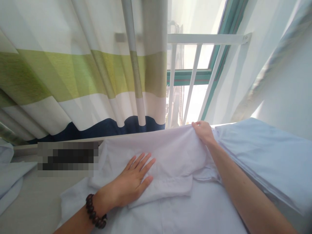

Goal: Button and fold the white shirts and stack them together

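Observation:
A white garment (175,146), like a shirt or coat, lies spread on the pale surface, with a sleeve-like part folded across it. My left hand (133,182) rests flat on this cloth, fingers spread, and a dark beaded bracelet (94,211) circles the wrist. At the far edge of the cloth, my right hand (202,131) pinches the garment's upper right part between thumb and fingers. The near end of the garment runs out of the bottom of the view.
A folded light-blue-white cloth stack (268,146) lies on the right. More white cloth (9,175) is at the left edge, near a blurred-out dark patch (70,159). Behind the surface hang a striped curtain (97,74) and a white railing (207,39) before a window.

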Available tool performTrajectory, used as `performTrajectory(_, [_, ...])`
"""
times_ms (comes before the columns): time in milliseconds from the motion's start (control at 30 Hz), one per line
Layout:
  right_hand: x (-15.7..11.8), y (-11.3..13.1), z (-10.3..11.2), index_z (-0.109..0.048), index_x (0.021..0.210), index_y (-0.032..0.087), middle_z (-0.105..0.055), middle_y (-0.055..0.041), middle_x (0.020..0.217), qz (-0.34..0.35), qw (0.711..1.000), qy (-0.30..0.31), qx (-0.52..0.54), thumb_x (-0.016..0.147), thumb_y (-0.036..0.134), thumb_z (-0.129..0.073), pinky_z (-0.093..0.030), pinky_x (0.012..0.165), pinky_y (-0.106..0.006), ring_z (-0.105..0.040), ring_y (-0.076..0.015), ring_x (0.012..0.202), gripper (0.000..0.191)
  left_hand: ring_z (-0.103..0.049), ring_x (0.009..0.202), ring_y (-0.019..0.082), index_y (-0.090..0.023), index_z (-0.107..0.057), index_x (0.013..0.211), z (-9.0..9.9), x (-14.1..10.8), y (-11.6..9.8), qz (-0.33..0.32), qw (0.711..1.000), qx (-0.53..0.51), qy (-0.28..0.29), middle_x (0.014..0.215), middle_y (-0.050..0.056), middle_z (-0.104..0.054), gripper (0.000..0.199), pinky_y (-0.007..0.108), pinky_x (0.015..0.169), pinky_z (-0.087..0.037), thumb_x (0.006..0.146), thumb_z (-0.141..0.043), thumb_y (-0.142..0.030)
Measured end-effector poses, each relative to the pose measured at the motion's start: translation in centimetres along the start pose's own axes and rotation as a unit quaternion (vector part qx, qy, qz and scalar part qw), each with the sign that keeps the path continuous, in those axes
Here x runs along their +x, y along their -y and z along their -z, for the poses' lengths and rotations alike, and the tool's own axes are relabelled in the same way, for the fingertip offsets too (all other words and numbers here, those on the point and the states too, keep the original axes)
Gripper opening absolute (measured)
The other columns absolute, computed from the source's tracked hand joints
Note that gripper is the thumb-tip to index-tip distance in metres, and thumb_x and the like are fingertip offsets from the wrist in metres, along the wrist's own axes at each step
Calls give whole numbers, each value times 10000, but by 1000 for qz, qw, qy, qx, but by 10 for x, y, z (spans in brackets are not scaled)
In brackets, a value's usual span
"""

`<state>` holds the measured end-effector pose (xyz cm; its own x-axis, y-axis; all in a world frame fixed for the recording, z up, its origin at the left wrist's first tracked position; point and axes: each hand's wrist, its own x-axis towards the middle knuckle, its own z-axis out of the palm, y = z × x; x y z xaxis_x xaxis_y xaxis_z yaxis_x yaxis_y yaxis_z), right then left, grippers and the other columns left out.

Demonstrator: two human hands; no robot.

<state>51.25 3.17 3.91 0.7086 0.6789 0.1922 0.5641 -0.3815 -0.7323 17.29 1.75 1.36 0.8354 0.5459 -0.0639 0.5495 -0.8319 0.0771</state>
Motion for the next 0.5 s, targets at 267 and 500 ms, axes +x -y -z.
performTrajectory(267, [-7,9,4,-639,1039,102,-677,-173,938,36,990,26,-132,883,265,-464,-458,761,-365,-629,-305,932,285,-138,1454,265,-268,-199,1511,0,-2,6,-14,999,-30,22,1581,54,-183,539,515,1162,-189,1010,-240,-464])
performTrajectory(500, [-44,32,1,-494,1308,105,-491,-210,1325,224,953,-24,-204,926,357,-424,-321,1027,-482,-428,-349,1247,463,-204,1441,240,-204,-293,1484,5,16,45,36,984,7,-174,1545,67,-303,519,509,1183,-105,1017,-220,-420])
